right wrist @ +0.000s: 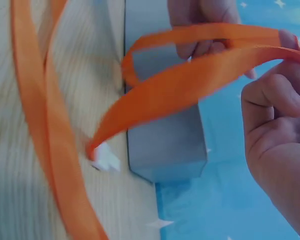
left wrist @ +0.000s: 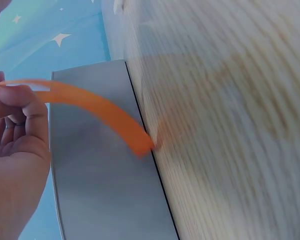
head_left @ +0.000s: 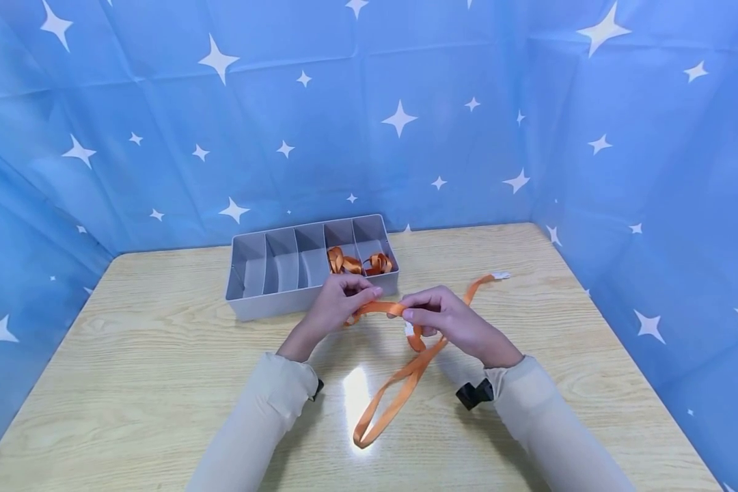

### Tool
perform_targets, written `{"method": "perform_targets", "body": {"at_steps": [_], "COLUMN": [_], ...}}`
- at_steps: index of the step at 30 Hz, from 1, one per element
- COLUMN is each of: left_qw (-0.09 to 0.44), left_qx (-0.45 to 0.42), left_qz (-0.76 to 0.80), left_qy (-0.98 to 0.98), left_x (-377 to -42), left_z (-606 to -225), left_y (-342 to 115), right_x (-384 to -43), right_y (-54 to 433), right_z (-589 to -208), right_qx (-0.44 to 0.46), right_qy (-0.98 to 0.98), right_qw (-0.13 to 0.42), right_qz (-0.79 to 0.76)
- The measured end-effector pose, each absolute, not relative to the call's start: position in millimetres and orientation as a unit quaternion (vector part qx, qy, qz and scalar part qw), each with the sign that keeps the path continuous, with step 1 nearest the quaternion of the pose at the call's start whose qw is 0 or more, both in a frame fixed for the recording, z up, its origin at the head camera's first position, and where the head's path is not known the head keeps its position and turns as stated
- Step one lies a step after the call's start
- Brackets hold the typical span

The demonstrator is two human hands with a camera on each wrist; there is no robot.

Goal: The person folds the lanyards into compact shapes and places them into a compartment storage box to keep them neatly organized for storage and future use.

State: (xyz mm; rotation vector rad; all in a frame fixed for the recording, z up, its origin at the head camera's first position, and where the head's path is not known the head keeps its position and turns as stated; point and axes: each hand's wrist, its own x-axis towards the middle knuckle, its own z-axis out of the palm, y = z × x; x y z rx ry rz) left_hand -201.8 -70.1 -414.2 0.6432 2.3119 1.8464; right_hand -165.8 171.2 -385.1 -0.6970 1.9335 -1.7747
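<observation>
Both hands hold one orange ribbon [head_left: 384,307] stretched between them, just in front of the grey divided box. The left hand [head_left: 338,301] pinches it between thumb and fingers; a loop of ribbon [left wrist: 107,111] droops from that hand in the left wrist view. On the other side the right hand [head_left: 452,320] pinches the ribbon, and a strip with a white end [right wrist: 106,157] hangs below its fingers. A second long orange ribbon [head_left: 400,393] lies on the table under the right hand, folded into a narrow loop, its white end [head_left: 501,275] at the far right.
The grey box [head_left: 295,301] has several compartments and stands near the table's back edge. Coiled orange ribbons [head_left: 344,262] lie in its two right compartments. A blue curtain with white stars [head_left: 400,119] surrounds the wooden table [head_left: 129,383] at the back and sides.
</observation>
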Motion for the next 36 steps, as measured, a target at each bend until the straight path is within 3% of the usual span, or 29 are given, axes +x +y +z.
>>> {"method": "perform_targets", "body": {"at_steps": [10, 26, 36], "left_qw": [0.065, 0.055, -0.019], "left_qx": [0.200, 0.306, 0.308], "left_qz": [0.626, 0.660, 0.609], "left_qy": [0.751, 0.683, 0.731], "left_x": [-196.1, -181.7, -177.4], "left_z": [-412.4, -402.6, -403.6], "left_y": [-69.0, -66.8, -57.4], "right_x": [-163.8, -162.4, -159.6], "right_y": [164.3, 158.2, 152.6], "right_z": [-376.0, -357.9, -349.4], "right_qx": [-0.240, -0.238, -0.242], "right_qy": [0.667, 0.607, 0.594], "right_qw": [0.200, 0.151, 0.135], "right_qz": [-0.676, -0.743, -0.755]}}
